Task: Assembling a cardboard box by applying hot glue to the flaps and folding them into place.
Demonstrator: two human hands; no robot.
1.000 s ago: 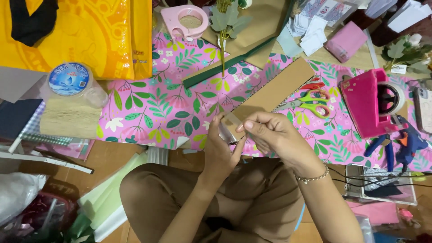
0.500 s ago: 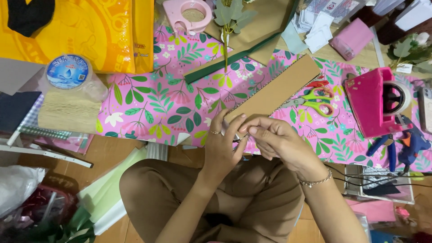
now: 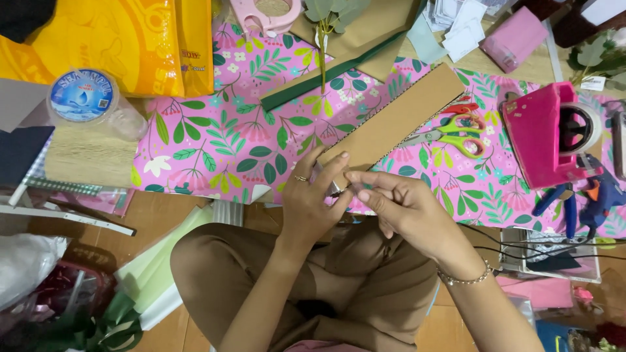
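A long brown cardboard strip lies slantwise on pink floral wrapping paper. My left hand, with a ring on one finger, presses down on the strip's near end. My right hand meets it from the right, fingertips pinching something small and clear against that end; what it is I cannot make out. Both hands hover above my crossed legs in brown trousers.
Green-handled scissors lie right of the strip, a pink tape dispenser further right, blue pliers below it. A lidded clear cup, a yellow bag, a green leafy stem and paper sheets surround the work area.
The cardboard strip's near end and both hands have shifted slightly; my right fingers have slid along the strip's end, still pressed beside the left hand.
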